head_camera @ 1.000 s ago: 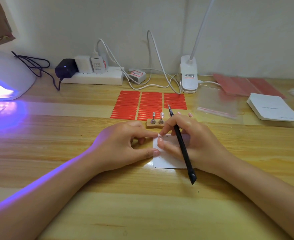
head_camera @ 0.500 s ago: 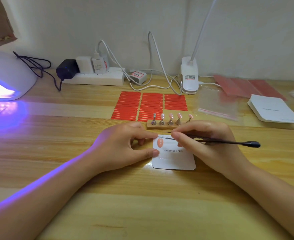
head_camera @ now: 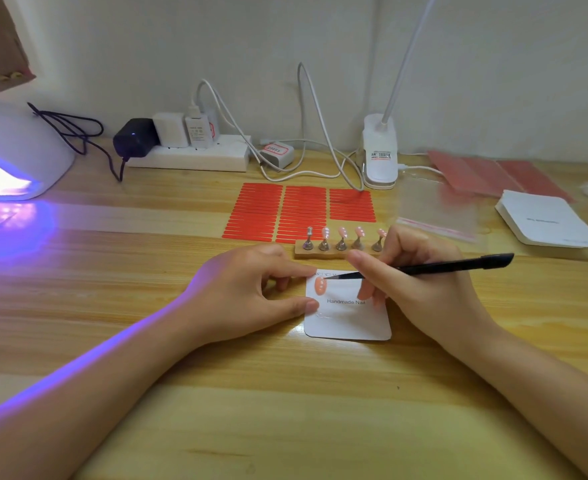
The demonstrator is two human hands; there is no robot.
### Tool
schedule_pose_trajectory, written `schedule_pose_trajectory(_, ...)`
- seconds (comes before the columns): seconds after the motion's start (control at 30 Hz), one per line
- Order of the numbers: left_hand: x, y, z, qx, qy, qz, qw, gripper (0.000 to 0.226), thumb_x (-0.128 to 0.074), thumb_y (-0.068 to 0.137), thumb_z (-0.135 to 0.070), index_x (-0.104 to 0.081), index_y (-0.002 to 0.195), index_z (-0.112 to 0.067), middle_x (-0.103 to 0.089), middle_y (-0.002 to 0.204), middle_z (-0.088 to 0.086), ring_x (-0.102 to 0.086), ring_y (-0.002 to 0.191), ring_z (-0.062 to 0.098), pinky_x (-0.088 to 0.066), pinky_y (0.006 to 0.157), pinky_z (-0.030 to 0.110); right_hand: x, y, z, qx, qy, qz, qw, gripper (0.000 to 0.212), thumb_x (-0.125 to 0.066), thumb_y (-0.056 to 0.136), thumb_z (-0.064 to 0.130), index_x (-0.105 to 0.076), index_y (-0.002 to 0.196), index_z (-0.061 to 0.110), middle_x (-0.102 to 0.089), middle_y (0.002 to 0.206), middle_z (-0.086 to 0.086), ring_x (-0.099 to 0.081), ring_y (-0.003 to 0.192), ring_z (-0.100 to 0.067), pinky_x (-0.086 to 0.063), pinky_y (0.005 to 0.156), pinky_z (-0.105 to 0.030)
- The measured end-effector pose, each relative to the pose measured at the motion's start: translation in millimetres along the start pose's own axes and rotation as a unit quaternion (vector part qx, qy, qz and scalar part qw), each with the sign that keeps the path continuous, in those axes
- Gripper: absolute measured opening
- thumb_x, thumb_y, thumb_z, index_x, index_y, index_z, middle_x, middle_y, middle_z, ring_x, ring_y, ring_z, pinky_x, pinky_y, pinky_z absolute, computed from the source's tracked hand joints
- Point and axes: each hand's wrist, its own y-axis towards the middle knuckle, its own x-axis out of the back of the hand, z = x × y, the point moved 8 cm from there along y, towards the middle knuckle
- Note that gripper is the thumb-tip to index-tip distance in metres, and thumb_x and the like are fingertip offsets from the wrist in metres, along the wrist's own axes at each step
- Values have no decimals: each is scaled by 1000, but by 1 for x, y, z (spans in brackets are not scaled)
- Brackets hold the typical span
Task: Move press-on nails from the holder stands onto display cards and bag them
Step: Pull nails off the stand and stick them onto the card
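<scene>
Pinching card [head_camera: 349, 320], gripping pen [head_camera: 434, 268], hands [head_camera: 247, 292] low

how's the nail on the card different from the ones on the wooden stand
The nail on the card lies flat on the white display card; the nails on the stand stand up on metal posts. The carded one is alone, touched by the black tool's tip; the stand's nails form a row. All look pink with pale dots.
</scene>
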Motion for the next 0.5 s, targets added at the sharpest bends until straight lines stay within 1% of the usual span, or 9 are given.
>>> schedule_pose_trajectory(0.07, 0, 0, 0, 0, -2, -1, 1000, 35, -74, 71, -39, -67, 105, -40, -50, 80, -26, -47, 65, -4, -31, 56, 12, -1, 1, 1, 6, -2, 3, 1000, 34, -64, 78, 26, -44, 55, 11, -64, 53, -7, -56, 40, -12, -44, 45, -19)
schedule_pose_trajectory(0.2, 0, 0, -1, -2, -3, -3, 1000, 35, -74, 71, -39, -67, 105, -38, -50, 80, -28, -47, 65, -4, -31, 56, 11, -6, 0, 2, 14, -15, 30, 999, 35, -62, 79, 21, -41, 57, 4, -62, 54, -12, -56, 41, -10, -43, 45, -19)
schedule_pose_trajectory(0.27, 0, 0, -1, 0, -4, -3, 1000, 35, -74, 71, -39, -68, 105, -37, -50, 77, -28, -47, 65, -5, -30, 56, 10, -7, -1, 4, 24, -35, 38, 998, 35, -62, 79, 19, -40, 58, 2, -61, 51, -11, -57, 41, -13, -44, 44, -23)
schedule_pose_trajectory(0.33, 0, 0, 0, 2, -4, -2, 1000, 35, -74, 71, -39, -68, 106, -37, -50, 73, -26, -46, 65, -5, -30, 56, 10, -8, -2, 4, 29, -50, 42, 997, 35, -62, 80, 16, -39, 58, 3, -61, 51, -8, -58, 42, -17, -46, 45, -28)
schedule_pose_trajectory(0.37, 0, 1, 0, 1, -4, -1, 1000, 35, -74, 71, -38, -68, 106, -36, -50, 72, -26, -46, 64, -5, -30, 56, 10, -8, -3, 4, 31, -55, 42, 997, 35, -62, 81, 13, -37, 58, 5, -61, 51, -8, -58, 42, -17, -46, 45, -28)
schedule_pose_trajectory(0.43, 0, 0, 0, 1, -3, 2, 1000, 36, -74, 71, -39, -68, 106, -36, -50, 74, -28, -46, 64, -5, -29, 56, 11, -7, -3, 3, 35, -65, 41, 996, 37, -64, 82, 5, -36, 57, 9, -60, 50, -7, -57, 42, -16, -45, 45, -25)
schedule_pose_trajectory(0.5, 0, 0, 0, 0, -4, 2, 1000, 36, -74, 71, -39, -68, 106, -37, -50, 75, -29, -46, 65, -5, -30, 56, 11, -8, -3, 3, 46, -83, 43, 995, 40, -64, 82, 2, -37, 57, 14, -58, 50, -4, -58, 43, -16, -45, 45, -23)
